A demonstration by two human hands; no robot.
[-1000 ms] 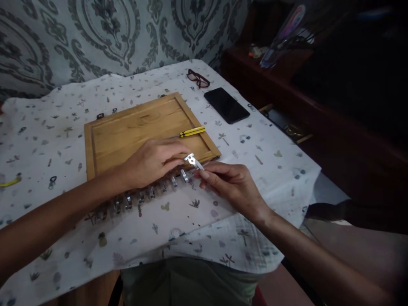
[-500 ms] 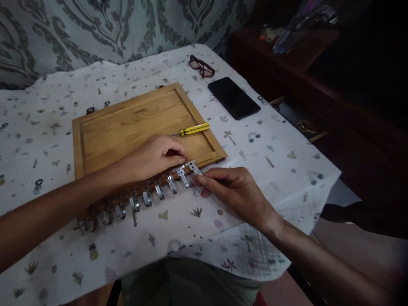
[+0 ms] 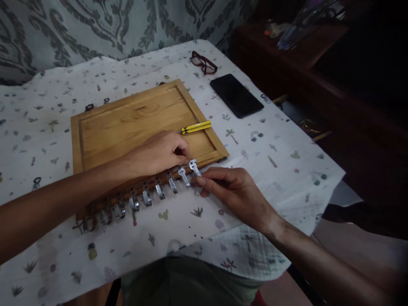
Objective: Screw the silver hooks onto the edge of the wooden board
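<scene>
A framed wooden panel (image 3: 127,123) lies on the patterned cloth, with a row of curved metal clips (image 3: 146,198) along its near edge. My right hand (image 3: 229,187) pinches the metal clip (image 3: 194,167) at the right end of that row. Resting on the panel, my left hand (image 3: 165,148) has its fingers curled near the top of the same clip; whatever its fingertips hold, if anything, is hidden. Just beyond it, a yellow-handled screwdriver (image 3: 196,127) lies on the panel, its shaft mostly hidden behind my left hand.
A black phone (image 3: 236,95) and dark red glasses (image 3: 204,63) lie on the cloth (image 3: 270,140) beyond the panel's right side. Dark furniture with an open drawer (image 3: 296,112) stands at the right. Patterned fabric (image 3: 95,25) hangs behind the table.
The clip in my right hand has shifted slightly against the panel edge, and its top is turned a little. My left hand has moved slightly right, toward the screwdriver. The view has shifted a little.
</scene>
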